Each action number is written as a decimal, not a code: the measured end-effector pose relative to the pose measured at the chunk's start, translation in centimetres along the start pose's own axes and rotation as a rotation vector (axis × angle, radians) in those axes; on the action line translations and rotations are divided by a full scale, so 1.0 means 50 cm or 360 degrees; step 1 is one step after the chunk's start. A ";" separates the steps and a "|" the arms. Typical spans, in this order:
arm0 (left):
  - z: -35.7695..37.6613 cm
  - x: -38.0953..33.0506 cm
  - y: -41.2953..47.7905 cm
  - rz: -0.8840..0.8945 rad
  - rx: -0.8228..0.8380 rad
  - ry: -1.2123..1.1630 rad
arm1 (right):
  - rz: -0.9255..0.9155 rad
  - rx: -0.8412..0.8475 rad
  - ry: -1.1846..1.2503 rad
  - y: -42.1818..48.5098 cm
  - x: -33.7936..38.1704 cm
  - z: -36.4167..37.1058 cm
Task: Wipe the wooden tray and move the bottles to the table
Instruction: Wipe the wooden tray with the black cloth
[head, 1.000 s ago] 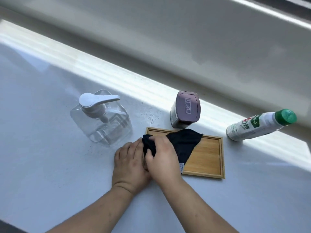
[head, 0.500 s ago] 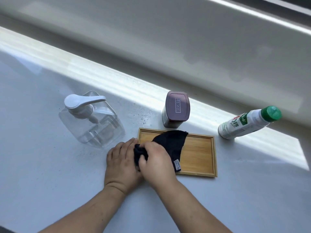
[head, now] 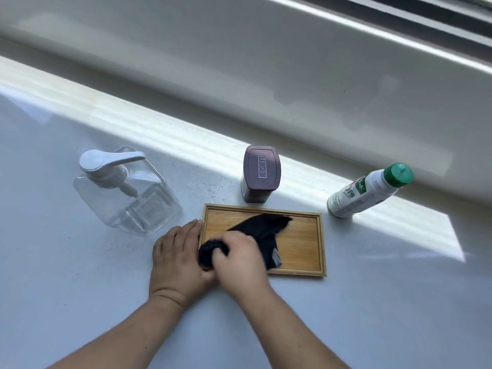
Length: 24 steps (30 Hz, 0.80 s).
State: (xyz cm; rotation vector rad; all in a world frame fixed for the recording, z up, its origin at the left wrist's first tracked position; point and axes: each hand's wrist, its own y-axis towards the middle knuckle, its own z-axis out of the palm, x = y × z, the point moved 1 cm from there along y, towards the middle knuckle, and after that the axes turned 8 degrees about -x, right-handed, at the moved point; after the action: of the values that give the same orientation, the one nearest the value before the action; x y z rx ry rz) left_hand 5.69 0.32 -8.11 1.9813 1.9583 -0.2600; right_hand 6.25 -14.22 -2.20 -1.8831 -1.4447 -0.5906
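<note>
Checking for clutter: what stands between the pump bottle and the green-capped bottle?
Head view: the Hershey's tin, just behind the tray.

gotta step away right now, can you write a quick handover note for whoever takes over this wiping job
Left hand: flat on the table, fingers against the wooden tray's left edge, steadying it.
Right hand: gripping the bunched black cloth, mid-wipe on the tray's left part.
Bottles: all off the tray, standing on the table: clear pump bottle left, purple Hershey's bottle behind the tray, green-capped white bottle right.
Done: bottles moved.
Left: finish wiping the tray, mainly its right part.
</note>
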 end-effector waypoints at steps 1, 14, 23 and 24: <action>0.001 0.002 -0.002 -0.0004 -0.0030 -0.0034 | -0.0134 0.0051 -0.0067 -0.010 0.017 0.019; -0.006 -0.001 0.004 0.0033 0.0078 0.0074 | 0.0825 -0.0613 0.0121 0.050 -0.092 -0.154; -0.009 0.003 0.004 0.0040 0.0116 0.0011 | -0.0053 -0.0058 -0.0024 0.038 0.035 0.004; -0.011 0.000 0.006 0.0033 0.0115 0.0020 | -0.0053 -0.0050 -0.0118 0.031 0.019 -0.017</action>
State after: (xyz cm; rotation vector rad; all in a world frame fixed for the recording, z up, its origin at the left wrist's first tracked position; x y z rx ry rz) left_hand 5.93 0.53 -7.55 2.0519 1.9607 -0.3179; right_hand 8.07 -14.47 -1.32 -1.9268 -1.5248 -0.5680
